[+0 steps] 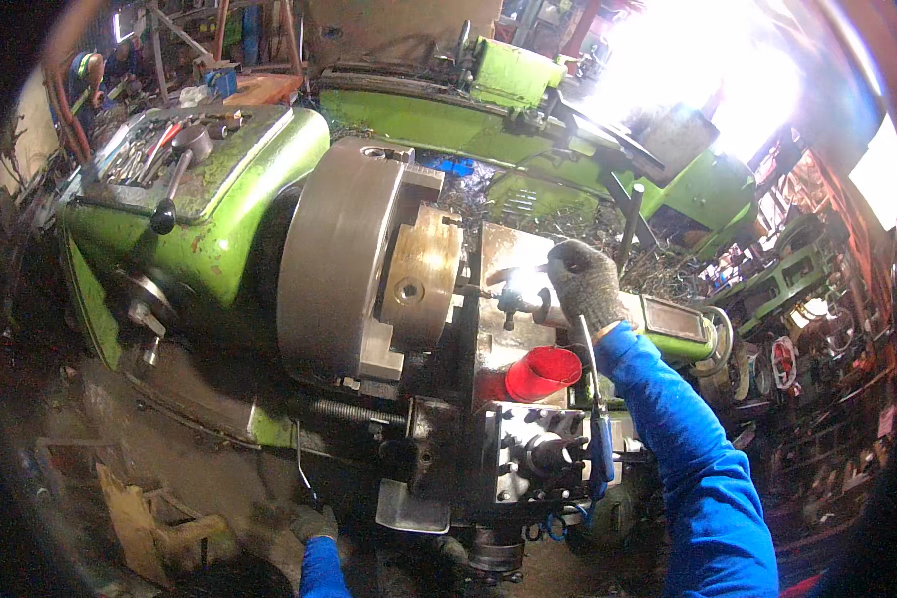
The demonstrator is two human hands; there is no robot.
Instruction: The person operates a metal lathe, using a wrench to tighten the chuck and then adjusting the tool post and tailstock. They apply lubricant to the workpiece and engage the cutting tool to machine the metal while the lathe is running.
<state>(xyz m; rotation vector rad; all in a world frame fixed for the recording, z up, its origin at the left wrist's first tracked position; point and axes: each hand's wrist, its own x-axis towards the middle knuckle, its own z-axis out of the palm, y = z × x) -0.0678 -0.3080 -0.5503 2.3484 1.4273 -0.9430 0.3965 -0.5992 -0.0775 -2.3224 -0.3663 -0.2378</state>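
My right hand (583, 279), in a grey knit glove, is closed beside a shiny metal fitting (513, 302) to the right of the lathe chuck. Glare and the glove hide what it grips. Low on the left, my gloved left hand (314, 523) is closed at the lower end of a thin bent rod (303, 463). The large steel chuck (334, 259) holds a brass-coloured ring-shaped workpiece (424, 279). Nearer to me are a red cup (542, 374) and the square tool post (538, 453). A blue-handled air gun (601, 444) stands upright beside the post, its nozzle near my right wrist.
The green headstock (234, 209) at left carries loose hand tools (149, 149) and a black-knobbed lever (169, 199). Metal shavings (558, 209) lie behind the bed. Another green machine (429, 115) stands at the back. A handwheel (716, 341) is at right.
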